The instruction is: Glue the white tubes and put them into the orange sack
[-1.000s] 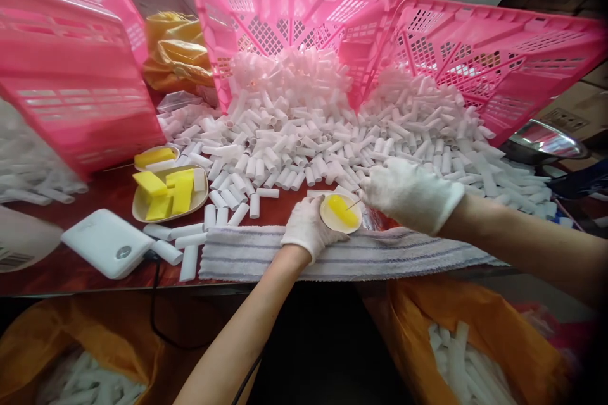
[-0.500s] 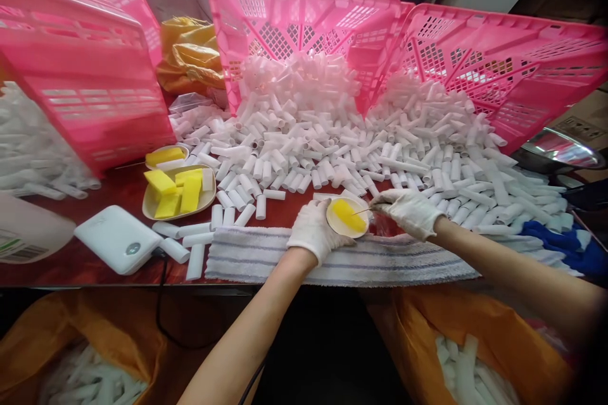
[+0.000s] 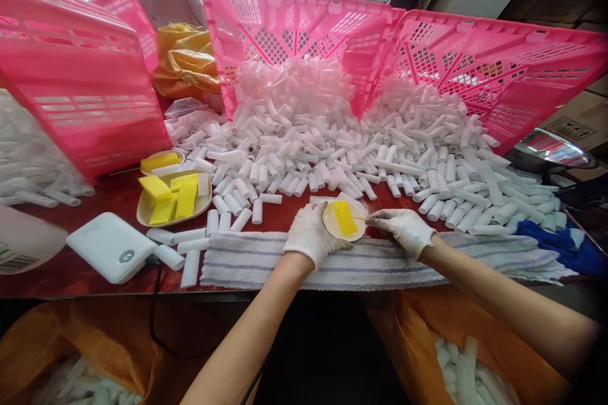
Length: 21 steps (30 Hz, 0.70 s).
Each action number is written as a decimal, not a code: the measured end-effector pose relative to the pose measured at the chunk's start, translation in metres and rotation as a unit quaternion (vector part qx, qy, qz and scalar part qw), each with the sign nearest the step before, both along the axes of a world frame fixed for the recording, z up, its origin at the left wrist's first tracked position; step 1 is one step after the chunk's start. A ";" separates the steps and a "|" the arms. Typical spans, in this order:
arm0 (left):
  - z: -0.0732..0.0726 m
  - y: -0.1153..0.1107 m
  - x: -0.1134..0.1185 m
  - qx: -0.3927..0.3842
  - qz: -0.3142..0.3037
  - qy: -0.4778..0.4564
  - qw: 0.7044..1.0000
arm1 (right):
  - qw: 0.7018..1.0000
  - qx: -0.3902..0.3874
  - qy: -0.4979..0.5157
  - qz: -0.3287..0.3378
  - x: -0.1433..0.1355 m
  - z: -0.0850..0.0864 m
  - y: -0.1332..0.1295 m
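Observation:
My left hand [image 3: 311,235], in a white glove, grips a small round dish [image 3: 331,226] by its left rim, tilted toward me. A flat yellow piece [image 3: 345,218], sponge-like, lies in the dish. My right hand [image 3: 403,228], gloved too, pinches a thin stick [image 3: 361,219] whose tip reaches over the dish to the yellow piece. Whether the tip touches it I cannot tell. Under both hands spreads a striped towel [image 3: 266,259]. Many short white tubes [image 3: 294,171] lie heaped just beyond my hands.
Pink crates [image 3: 304,6] on their sides rise behind the tubes. At left are a plate [image 3: 207,202] of yellow sponge blocks, a white power bank [image 3: 111,247] with a cable, and a white jug [image 3: 28,240]. Orange sacks [image 3: 418,329] hang below the table edge. A person [image 3: 166,3] sits opposite.
The yellow piece has turned in the dish and stands more upright in view. My right hand has come slightly lower with the stick. The whole view has shifted a little.

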<state>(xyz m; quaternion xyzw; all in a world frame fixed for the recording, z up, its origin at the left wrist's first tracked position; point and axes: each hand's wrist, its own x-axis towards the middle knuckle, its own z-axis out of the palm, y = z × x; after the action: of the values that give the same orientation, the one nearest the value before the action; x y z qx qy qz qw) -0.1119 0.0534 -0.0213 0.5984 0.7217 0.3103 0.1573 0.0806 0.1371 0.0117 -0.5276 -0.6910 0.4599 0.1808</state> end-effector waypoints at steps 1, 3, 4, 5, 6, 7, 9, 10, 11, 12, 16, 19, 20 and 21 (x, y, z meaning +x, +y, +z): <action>-0.001 0.000 0.000 0.003 -0.002 0.001 1.000 | 0.998 0.050 -0.027 0.024 0.002 -0.002 0.000; -0.003 0.001 0.000 0.004 -0.004 0.000 1.000 | 0.971 0.199 -0.103 0.082 0.008 -0.001 -0.001; -0.004 0.001 0.000 0.002 -0.004 -0.001 1.000 | 0.938 0.290 -0.151 0.118 0.011 0.002 -0.002; -0.005 0.001 0.000 0.001 -0.003 -0.001 1.000 | 0.889 0.382 -0.201 0.155 0.014 0.007 -0.004; -0.006 0.001 0.000 0.001 -0.002 -0.001 1.000 | 0.829 0.464 -0.248 0.189 0.017 0.013 -0.005; -0.007 0.001 0.000 0.000 -0.002 0.000 1.000 | 0.768 0.531 -0.287 0.214 0.019 0.019 -0.007; -0.007 0.002 -0.001 -0.002 -0.002 0.002 1.000 | 0.676 0.613 -0.333 0.237 0.023 0.030 -0.011; -0.007 0.002 -0.001 -0.001 -0.003 0.001 1.000 | 0.652 0.634 -0.343 0.237 0.023 0.032 -0.012; -0.007 0.002 -0.001 0.001 -0.005 0.000 1.000 | 0.641 0.643 -0.347 0.236 0.024 0.032 -0.014; -0.006 0.001 -0.001 0.004 -0.006 -0.002 1.000 | 0.640 0.643 -0.348 0.236 0.023 0.030 -0.014; -0.004 0.001 -0.001 0.004 -0.008 -0.002 1.000 | 0.692 0.602 -0.315 0.244 0.022 0.002 -0.008; -0.005 0.002 -0.001 0.001 -0.009 0.001 1.000 | 0.715 0.590 -0.288 0.240 0.026 -0.013 0.000; -0.006 0.002 -0.001 0.003 -0.009 0.001 1.000 | 0.714 0.593 -0.284 0.242 0.028 -0.014 0.003; -0.008 0.002 -0.001 0.004 -0.009 0.002 1.000 | 0.710 0.596 -0.281 0.249 0.031 -0.013 0.006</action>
<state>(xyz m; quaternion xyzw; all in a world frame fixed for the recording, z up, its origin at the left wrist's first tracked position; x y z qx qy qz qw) -0.1133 0.0556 -0.0288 0.6058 0.7157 0.3104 0.1561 0.1118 0.1427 -0.0014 -0.2236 -0.9469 -0.1881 0.1340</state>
